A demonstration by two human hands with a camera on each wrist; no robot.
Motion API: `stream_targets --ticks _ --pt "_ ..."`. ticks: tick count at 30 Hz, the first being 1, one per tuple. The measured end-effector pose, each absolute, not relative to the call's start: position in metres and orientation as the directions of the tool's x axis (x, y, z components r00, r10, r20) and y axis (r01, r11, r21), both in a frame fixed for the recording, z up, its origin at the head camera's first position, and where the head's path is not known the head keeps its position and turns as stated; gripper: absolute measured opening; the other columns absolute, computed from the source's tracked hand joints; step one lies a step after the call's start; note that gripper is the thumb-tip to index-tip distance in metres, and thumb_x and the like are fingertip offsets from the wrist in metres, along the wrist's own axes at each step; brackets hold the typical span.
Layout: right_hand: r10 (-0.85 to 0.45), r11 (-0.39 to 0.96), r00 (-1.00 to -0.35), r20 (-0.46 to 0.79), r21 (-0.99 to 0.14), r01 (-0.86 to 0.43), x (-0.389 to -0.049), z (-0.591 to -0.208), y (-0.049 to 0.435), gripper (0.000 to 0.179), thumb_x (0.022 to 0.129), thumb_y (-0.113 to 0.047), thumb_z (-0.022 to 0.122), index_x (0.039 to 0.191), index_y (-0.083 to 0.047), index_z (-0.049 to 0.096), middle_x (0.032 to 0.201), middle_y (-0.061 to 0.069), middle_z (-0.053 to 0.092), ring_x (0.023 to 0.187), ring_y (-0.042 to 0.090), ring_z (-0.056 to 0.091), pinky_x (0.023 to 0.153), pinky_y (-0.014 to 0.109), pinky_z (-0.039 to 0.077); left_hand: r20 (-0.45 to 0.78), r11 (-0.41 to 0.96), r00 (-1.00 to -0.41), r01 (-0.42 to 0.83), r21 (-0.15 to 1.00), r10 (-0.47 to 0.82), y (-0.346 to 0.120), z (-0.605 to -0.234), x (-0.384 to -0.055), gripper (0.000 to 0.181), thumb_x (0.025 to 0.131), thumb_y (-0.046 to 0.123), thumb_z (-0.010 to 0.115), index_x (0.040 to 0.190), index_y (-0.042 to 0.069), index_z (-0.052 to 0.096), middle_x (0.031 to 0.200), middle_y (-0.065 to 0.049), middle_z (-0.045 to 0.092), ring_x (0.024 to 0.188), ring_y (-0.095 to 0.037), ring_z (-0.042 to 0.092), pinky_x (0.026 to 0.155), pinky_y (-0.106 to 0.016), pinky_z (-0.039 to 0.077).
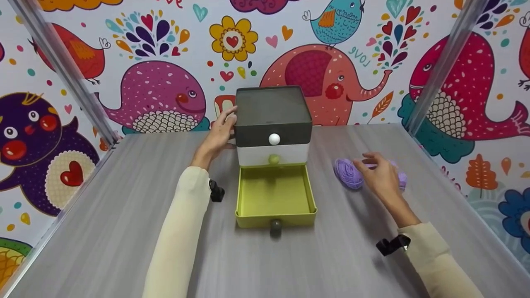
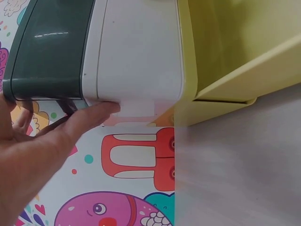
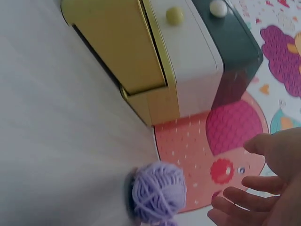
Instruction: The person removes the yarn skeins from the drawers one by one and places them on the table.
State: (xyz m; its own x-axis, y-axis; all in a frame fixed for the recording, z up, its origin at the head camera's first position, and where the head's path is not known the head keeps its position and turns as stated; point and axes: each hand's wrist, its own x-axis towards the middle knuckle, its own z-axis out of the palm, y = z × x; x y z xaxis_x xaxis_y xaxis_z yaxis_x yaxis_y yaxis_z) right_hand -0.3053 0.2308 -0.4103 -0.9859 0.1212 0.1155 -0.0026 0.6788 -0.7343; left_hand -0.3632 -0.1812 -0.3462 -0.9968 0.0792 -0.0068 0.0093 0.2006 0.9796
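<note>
A small three-tier drawer box stands on the table, with a dark top tier (image 1: pixel 273 105), a white middle tier (image 1: pixel 252 155) and a yellow-green bottom drawer (image 1: pixel 276 221), which is pulled out and has nothing inside. My left hand (image 1: pixel 218 135) rests against the box's left side; in the left wrist view its thumb (image 2: pixel 94 115) lies along the white tier. On the right, my right hand (image 1: pixel 381 176) hovers over purple yarn (image 1: pixel 348 174), fingers loosely bent and holding nothing. More purple yarn shows past that hand. In the right wrist view a yarn ball (image 3: pixel 159 192) lies apart from the fingers.
The grey table (image 1: pixel 327 256) surrounds the box. Behind it rises a wall (image 1: pixel 273 41) printed with cartoon animals, and metal posts (image 1: pixel 66 78) stand at both sides. Round knobs, white (image 1: pixel 274 139), green (image 1: pixel 273 159) and dark (image 1: pixel 275 227), stick out from the drawer fronts.
</note>
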Motion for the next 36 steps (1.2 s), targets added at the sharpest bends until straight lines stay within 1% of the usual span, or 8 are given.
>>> stream_targets --ticks 6,12,16,20,23,28,33,36 --pt "0.053 0.69 -0.983 0.176 -0.718 -0.092 -0.293 -0.407 0.218 0.063 0.097 -0.051 0.06 0.139 -0.006 0.055 0.132 0.021 0.063 0.116 0.037 0.063 0.093 0.049 0.055 -0.01 0.187 -0.996 0.006 0.982 0.085 -0.181 -0.347 -0.362 0.051 0.109 0.041 0.034 0.158 0.034 0.024 0.162 -0.016 0.03 0.139 -0.045 0.045 0.105 -0.067 0.042" --pt "0.007 0.685 -0.989 0.148 -0.721 -0.103 -0.281 -0.408 0.202 0.06 0.097 -0.052 0.059 0.137 -0.009 0.057 0.132 0.019 0.064 0.118 0.037 0.063 0.096 0.05 0.055 -0.015 0.173 -0.996 0.0 0.985 0.085 -0.18 -0.347 -0.362 0.05 0.109 0.04 0.033 0.158 0.035 0.025 0.159 -0.018 0.034 0.138 -0.044 0.048 0.105 -0.066 0.043" --pt "-0.024 0.652 -0.993 0.117 -0.751 -0.105 -0.275 -0.409 0.191 0.058 0.096 -0.055 0.06 0.133 -0.011 0.061 0.125 0.016 0.067 0.109 0.033 0.067 0.085 0.04 0.06 -0.02 0.162 -0.996 -0.006 0.987 0.085 -0.18 -0.347 -0.363 0.05 0.109 0.041 0.033 0.158 0.034 0.025 0.159 -0.017 0.034 0.137 -0.042 0.048 0.106 -0.066 0.042" --pt "-0.061 0.613 -0.995 0.084 -0.783 -0.103 -0.268 -0.407 0.179 0.056 0.095 -0.056 0.059 0.129 -0.011 0.064 0.114 0.013 0.069 0.093 0.024 0.069 0.073 0.028 0.06 -0.021 0.167 -0.996 -0.006 0.986 0.085 -0.18 -0.347 -0.363 0.05 0.109 0.041 0.033 0.158 0.035 0.024 0.161 -0.016 0.03 0.139 -0.043 0.046 0.108 -0.067 0.041" --pt "-0.088 0.587 -0.993 0.084 -0.801 -0.12 -0.261 -0.404 0.171 0.054 0.095 -0.056 0.06 0.123 -0.01 0.066 0.109 0.012 0.071 0.087 0.019 0.069 0.072 0.031 0.061 -0.017 0.173 -0.996 -0.003 0.985 0.082 -0.181 -0.346 -0.362 0.05 0.109 0.041 0.033 0.158 0.035 0.024 0.162 -0.016 0.029 0.14 -0.044 0.045 0.108 -0.067 0.04" --pt "-0.141 0.531 -0.987 0.075 -0.836 -0.139 -0.249 -0.402 0.16 0.047 0.097 -0.05 0.061 0.114 -0.006 0.069 0.102 0.011 0.074 0.084 0.019 0.071 0.069 0.031 0.061 -0.02 0.178 -0.997 -0.006 0.984 0.078 -0.18 -0.347 -0.362 0.049 0.109 0.041 0.033 0.158 0.035 0.024 0.161 -0.016 0.03 0.14 -0.044 0.044 0.107 -0.066 0.041" --pt "-0.186 0.474 -0.983 -0.005 -0.877 -0.085 -0.241 -0.402 0.151 0.046 0.097 -0.047 0.062 0.108 -0.003 0.071 0.097 0.011 0.076 0.081 0.02 0.072 0.063 0.032 0.061 -0.02 0.172 -0.997 -0.005 0.985 0.081 -0.18 -0.347 -0.362 0.05 0.109 0.039 0.034 0.158 0.034 0.024 0.162 -0.017 0.029 0.14 -0.044 0.044 0.107 -0.069 0.039" --pt "-0.239 0.433 -0.969 -0.056 -0.9 -0.055 -0.237 -0.403 0.147 0.048 0.098 -0.046 0.061 0.109 0.0 0.07 0.097 0.014 0.076 0.081 0.023 0.074 0.062 0.034 0.061 -0.017 0.173 -0.997 -0.003 0.985 0.078 -0.179 -0.346 -0.362 0.05 0.109 0.039 0.034 0.158 0.034 0.025 0.161 -0.018 0.03 0.139 -0.044 0.045 0.106 -0.07 0.039"
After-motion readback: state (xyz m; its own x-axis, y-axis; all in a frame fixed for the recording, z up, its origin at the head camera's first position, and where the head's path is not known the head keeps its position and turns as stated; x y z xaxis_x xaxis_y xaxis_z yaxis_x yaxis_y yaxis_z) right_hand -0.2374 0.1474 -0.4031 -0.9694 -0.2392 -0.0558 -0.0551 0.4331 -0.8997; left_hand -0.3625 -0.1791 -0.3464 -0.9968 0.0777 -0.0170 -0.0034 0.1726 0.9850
